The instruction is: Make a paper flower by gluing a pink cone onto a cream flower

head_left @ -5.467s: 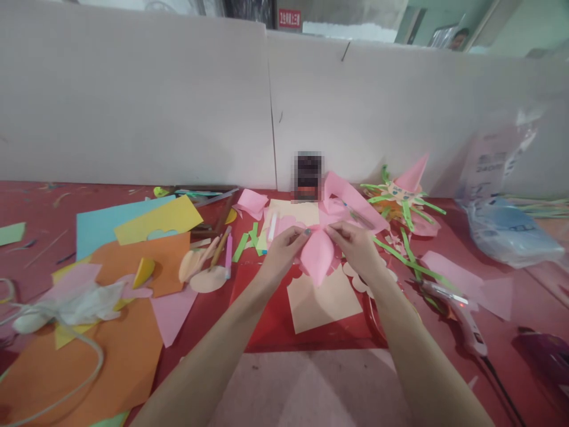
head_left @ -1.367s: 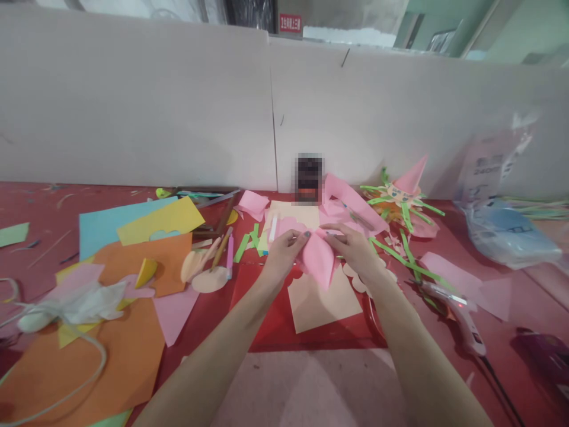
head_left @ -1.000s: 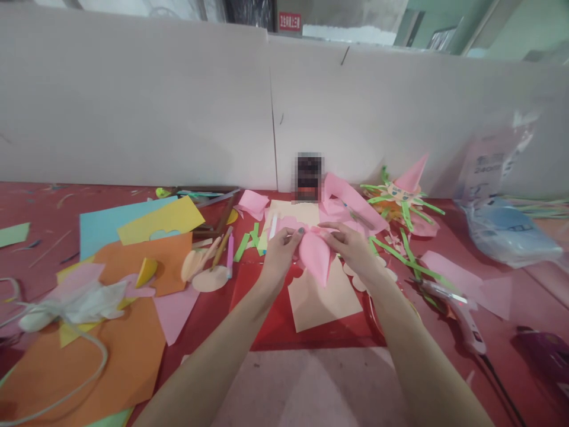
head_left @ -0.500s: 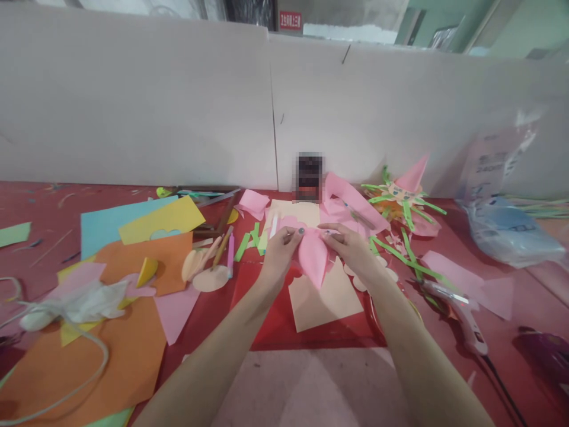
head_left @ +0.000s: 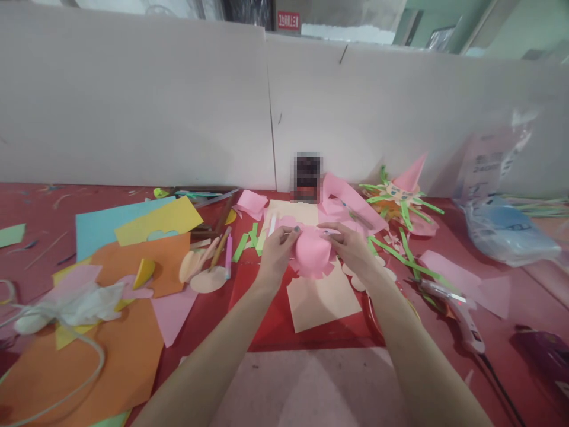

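Note:
Both hands hold a pink paper cone (head_left: pixel 312 254) above the middle of the table. Its rounded side faces me, and a fringe of cut tabs runs along its lower edge. My left hand (head_left: pixel 279 252) pinches its left side. On the right side, the fingers of my right hand (head_left: pixel 349 244) are closed on it too. Below lies a beige sheet of paper (head_left: pixel 322 305), partly over a red board (head_left: pixel 267 320). Green paper strips (head_left: pixel 242 246) and a pink marker (head_left: pixel 228 255) lie left of my left hand.
A pink paper hat with green strips (head_left: pixel 406 184) stands at the back right. On the right lie a hot glue gun (head_left: pixel 460 311) and a plastic bag (head_left: pixel 507 231). Orange sheets (head_left: pixel 111 367), a yellow sheet (head_left: pixel 164 219) and a white cable (head_left: pixel 95 338) cover the left side.
The pink cone has turned in my hands: its point hung toward me before, and now its tabbed edge faces down toward me. Both hands stay in nearly the same place.

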`<act>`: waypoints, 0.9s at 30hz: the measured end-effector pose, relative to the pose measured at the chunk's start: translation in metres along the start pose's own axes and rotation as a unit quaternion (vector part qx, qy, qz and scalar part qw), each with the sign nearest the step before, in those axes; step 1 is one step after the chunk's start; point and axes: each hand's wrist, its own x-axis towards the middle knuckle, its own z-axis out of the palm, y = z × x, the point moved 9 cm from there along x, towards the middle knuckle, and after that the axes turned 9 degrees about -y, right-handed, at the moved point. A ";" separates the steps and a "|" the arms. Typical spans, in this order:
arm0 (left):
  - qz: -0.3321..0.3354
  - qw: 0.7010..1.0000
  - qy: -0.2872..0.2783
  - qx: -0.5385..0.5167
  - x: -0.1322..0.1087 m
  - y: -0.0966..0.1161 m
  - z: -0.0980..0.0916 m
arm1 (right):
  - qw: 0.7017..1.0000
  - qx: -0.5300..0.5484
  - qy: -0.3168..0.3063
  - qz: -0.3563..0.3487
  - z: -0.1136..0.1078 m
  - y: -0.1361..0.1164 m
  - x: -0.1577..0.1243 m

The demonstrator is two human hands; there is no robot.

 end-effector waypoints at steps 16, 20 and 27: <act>-0.011 0.995 -0.093 -0.036 0.001 -0.009 0.018 | 0.998 -0.051 0.024 -0.016 -0.004 -0.007 -0.004; -0.013 0.993 -0.116 -0.032 0.001 -0.009 0.025 | 0.996 -0.080 0.039 -0.006 -0.009 -0.006 -0.003; -0.081 0.986 -0.138 -0.036 -0.003 -0.029 0.022 | 0.988 -0.132 0.071 -0.032 -0.032 0.014 -0.003</act>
